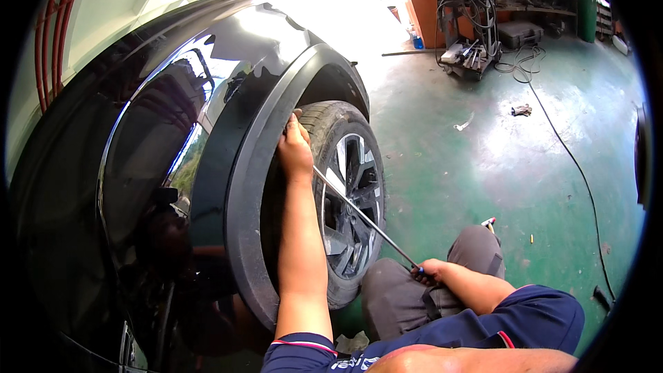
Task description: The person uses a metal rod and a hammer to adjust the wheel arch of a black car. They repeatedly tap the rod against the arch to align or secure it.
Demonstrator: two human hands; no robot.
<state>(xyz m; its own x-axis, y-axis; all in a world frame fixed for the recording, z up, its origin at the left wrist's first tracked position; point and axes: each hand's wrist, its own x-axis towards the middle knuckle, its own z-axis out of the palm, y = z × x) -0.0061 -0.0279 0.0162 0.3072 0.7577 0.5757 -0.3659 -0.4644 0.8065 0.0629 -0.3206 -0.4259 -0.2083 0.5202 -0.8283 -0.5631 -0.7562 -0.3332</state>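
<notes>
My left hand (pixel 295 146) reaches up into the gap between the black wheel arch trim (pixel 243 190) and the tyre (pixel 324 116). Its fingers are closed at the trim's inner edge, the fingertips partly hidden. Low on the right, above my knees, my right hand (pixel 431 271) is closed round the end of a long thin metal rod (pixel 383 235), where a bit of blue shows. The rod slants up across the spoked wheel rim (pixel 353 197). Its far end goes behind my left wrist, out of sight. The wheel is mounted on a glossy dark car (pixel 148 131).
A wheeled cart (pixel 469 27) hung with black cables stands at the back right, beside a workbench (pixel 535 7). A black cable (pixel 577 155) trails along the green floor (pixel 442 186). A dark rag-like thing (pixel 521 110) and a white scrap (pixel 464 123) lie there.
</notes>
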